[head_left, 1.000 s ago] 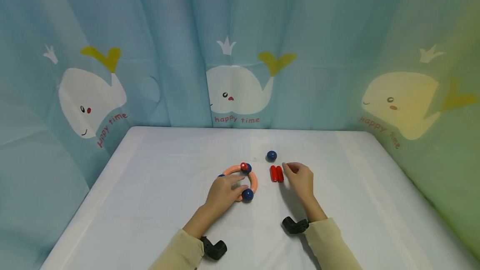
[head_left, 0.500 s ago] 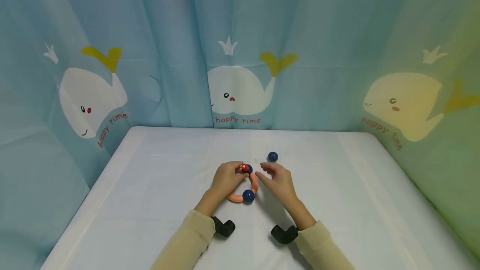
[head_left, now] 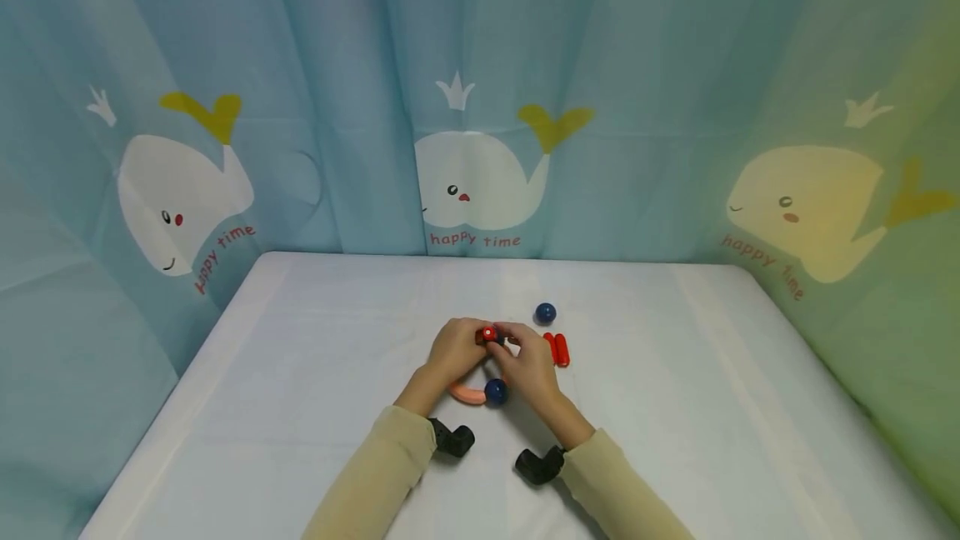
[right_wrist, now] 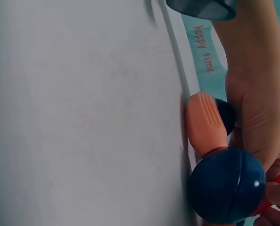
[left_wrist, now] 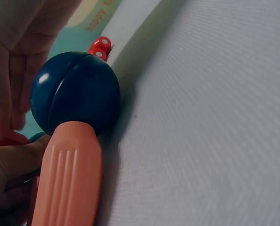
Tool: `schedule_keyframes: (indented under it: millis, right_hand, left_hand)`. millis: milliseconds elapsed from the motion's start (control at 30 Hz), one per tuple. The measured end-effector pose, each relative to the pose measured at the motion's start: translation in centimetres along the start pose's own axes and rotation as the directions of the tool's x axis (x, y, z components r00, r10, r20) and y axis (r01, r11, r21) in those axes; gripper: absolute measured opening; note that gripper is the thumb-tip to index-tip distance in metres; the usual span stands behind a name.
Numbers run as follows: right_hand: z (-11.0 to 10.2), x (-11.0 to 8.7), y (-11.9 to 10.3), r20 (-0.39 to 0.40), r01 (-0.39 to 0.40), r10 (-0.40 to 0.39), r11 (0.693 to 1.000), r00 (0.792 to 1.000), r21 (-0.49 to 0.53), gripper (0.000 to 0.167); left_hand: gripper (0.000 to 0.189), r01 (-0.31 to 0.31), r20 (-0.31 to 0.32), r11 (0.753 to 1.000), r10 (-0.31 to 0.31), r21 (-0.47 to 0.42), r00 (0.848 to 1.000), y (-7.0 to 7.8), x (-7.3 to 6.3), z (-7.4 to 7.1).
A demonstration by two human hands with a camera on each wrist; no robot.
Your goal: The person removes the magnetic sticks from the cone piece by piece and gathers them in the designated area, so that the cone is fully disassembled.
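Pink curved rods (head_left: 467, 394) and blue balls, one at the near side (head_left: 496, 392), form a ring on the white table, largely hidden by the hands. At its far side a short red rod (head_left: 489, 332) shows its white-dotted end upward. My left hand (head_left: 454, 350) holds this rod from the left, its thumb beside the red piece (left_wrist: 8, 139) in the left wrist view. From the right, my right hand (head_left: 529, 367) pinches at the same spot with thumb and index finger. The far ball beneath is mostly covered. In the right wrist view a blue ball (right_wrist: 227, 186) hides part of the grip.
Two more red rods (head_left: 562, 350) lie side by side just right of my right hand. A loose blue ball (head_left: 545, 313) sits behind them. A blue-green curtain (head_left: 645, 107) with whale prints surrounds the white table (head_left: 300, 407).
My right hand has moved left from beside the loose red rods to the ring's far side. My left hand has shifted up from the ring's middle to the red rod.
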State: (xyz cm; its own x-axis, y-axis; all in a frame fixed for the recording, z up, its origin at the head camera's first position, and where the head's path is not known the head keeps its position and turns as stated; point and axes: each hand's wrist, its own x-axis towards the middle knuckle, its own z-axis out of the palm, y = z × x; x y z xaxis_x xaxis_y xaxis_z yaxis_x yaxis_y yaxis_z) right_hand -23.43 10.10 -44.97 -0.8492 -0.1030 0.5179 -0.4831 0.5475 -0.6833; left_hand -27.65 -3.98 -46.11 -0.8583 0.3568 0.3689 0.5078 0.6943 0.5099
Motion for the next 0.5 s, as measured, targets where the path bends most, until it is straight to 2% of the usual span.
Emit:
schedule_keyframes:
  millis: [267,500]
  right_hand:
    - [0.29,0.45,0.41,0.042,-0.043,0.043,0.999,0.998,-0.013,0.021]
    - [0.38,0.47,0.58,0.024,0.021,-0.020,0.999,1.000,-0.030,0.018]
  left_hand:
    - [0.020,0.027,0.001,1.000,-0.027,0.005,1.000,0.07,0.10,0.09]
    - [0.021,0.023,0.015,1.000,-0.023,0.008,1.000,0.25,0.19,0.02]
